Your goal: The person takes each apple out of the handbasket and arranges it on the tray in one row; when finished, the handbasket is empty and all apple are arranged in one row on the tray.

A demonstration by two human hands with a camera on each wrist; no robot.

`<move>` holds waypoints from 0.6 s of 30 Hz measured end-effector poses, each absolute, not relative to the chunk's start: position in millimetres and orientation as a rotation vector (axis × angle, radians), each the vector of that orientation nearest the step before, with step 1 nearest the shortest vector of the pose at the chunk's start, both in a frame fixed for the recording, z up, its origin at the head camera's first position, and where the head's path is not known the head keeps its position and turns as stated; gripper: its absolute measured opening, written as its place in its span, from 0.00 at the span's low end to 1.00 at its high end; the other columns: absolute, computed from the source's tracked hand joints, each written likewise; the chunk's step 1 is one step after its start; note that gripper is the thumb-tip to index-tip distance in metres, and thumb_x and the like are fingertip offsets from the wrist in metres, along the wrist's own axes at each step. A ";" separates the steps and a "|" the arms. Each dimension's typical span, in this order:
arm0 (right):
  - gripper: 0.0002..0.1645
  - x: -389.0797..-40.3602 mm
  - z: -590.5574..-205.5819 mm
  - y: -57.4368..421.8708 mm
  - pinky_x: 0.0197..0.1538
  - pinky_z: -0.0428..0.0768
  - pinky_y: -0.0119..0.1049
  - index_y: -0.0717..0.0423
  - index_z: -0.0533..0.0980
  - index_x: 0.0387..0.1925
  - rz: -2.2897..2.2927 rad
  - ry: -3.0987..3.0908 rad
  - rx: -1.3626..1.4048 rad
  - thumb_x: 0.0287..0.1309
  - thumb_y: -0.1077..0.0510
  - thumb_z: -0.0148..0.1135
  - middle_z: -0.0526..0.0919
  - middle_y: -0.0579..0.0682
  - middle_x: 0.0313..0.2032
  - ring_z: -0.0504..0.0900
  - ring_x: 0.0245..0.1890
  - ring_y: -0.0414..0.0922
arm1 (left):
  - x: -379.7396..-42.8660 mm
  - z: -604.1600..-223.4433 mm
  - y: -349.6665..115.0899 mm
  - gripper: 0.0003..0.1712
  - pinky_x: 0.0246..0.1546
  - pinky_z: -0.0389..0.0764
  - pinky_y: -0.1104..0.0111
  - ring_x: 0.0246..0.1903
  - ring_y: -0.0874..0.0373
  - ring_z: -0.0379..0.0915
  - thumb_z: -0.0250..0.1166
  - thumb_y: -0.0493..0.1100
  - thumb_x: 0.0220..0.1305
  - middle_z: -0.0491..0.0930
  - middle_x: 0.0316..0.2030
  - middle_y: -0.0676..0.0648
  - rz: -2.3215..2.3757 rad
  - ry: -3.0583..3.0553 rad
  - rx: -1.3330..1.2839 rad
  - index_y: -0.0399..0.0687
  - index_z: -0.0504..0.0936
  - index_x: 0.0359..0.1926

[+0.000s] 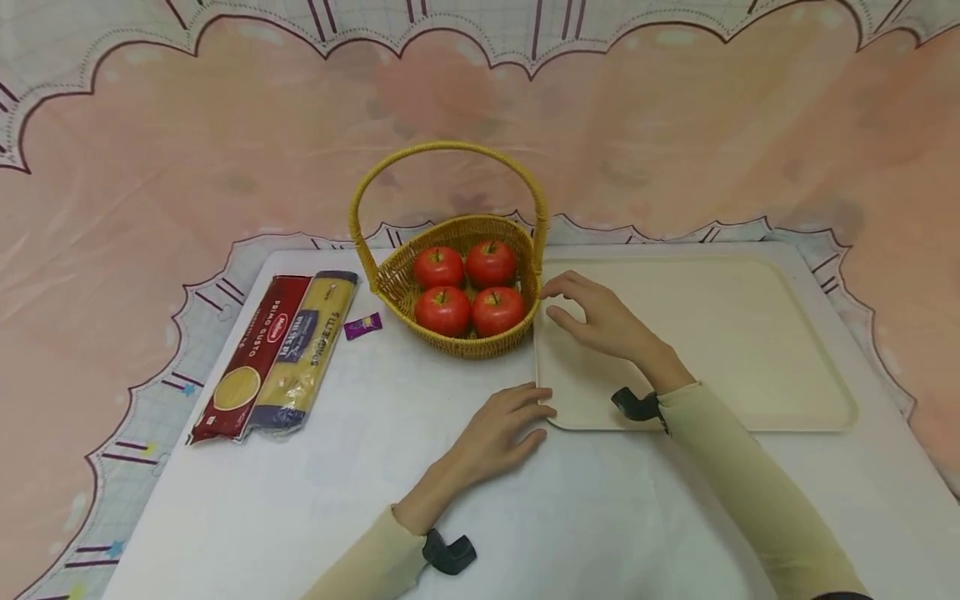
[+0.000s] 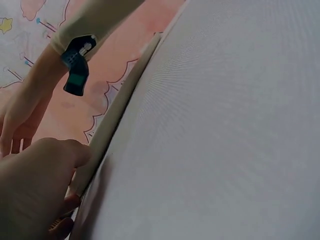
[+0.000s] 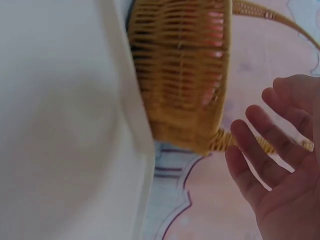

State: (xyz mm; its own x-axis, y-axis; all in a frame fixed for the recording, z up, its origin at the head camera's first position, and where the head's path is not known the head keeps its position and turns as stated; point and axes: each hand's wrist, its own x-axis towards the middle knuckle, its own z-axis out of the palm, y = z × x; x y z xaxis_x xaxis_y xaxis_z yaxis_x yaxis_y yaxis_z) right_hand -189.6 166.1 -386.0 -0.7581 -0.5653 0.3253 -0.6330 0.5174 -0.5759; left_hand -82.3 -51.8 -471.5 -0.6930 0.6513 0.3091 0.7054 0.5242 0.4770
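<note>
A cream rectangular tray [image 1: 720,333] lies on the white table, its left edge beside the wicker basket. My left hand [image 1: 498,437] is at the tray's near left corner, with outstretched fingertips overlapping the rim. Over the tray's left part is my right hand [image 1: 600,321], its fingers loosely bent and spread toward the basket's right side. Nothing is between those fingers in the right wrist view, where the hand [image 3: 290,155] appears beside the basket [image 3: 180,75]. Several red apples [image 1: 443,312] sit inside the yellow basket [image 1: 472,346], under its tall arched handle.
Left of the basket lie two pasta packs, a red one [image 1: 251,354] and a yellow spaghetti pack [image 1: 307,350]. A small purple wrapped candy [image 1: 363,326] rests between them and the basket. Patterned pink cloth [image 1: 300,142] hangs behind the table [image 1: 360,492].
</note>
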 end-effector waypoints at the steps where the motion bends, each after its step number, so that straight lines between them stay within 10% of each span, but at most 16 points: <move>1: 0.15 -190.8 -384.1 163.1 0.57 0.74 0.44 0.55 0.75 0.50 1.067 -2.644 1.066 0.63 0.57 0.57 0.78 0.48 0.48 0.76 0.51 0.47 | -82.4 -471.3 -51.6 0.15 0.65 0.66 0.58 0.66 0.52 0.63 0.62 0.45 0.61 0.73 0.61 0.51 -0.886 -2.664 -1.195 0.55 0.80 0.51; 18: 0.15 -205.3 -365.9 114.1 0.49 0.79 0.40 0.55 0.75 0.51 0.866 -2.766 1.256 0.63 0.58 0.56 0.75 0.50 0.49 0.75 0.41 0.44 | -77.6 -475.3 -45.5 0.12 0.67 0.64 0.58 0.67 0.50 0.60 0.63 0.45 0.60 0.72 0.58 0.49 -0.805 -2.649 -1.165 0.53 0.78 0.46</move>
State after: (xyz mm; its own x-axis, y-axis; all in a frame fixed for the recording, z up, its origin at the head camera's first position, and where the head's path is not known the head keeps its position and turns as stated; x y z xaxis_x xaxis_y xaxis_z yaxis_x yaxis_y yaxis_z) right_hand -205.3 114.1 -365.9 -0.6837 -0.7009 0.2032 -0.6917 0.5335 -0.4868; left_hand -77.6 -45.5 -475.3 -0.6909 0.6442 0.3283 0.7179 0.5576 0.4168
